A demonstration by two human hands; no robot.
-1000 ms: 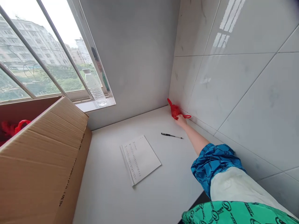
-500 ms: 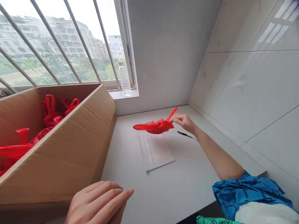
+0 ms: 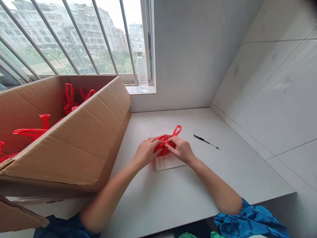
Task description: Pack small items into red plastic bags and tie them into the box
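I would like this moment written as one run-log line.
left grip: on red bag; right grip: on red bag; paper: partly hidden; pen: on table

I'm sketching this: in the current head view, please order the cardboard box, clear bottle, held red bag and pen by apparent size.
1. Cardboard box
2. Clear bottle and held red bag: unsure, as the left hand and right hand partly cover the bag
3. Pen
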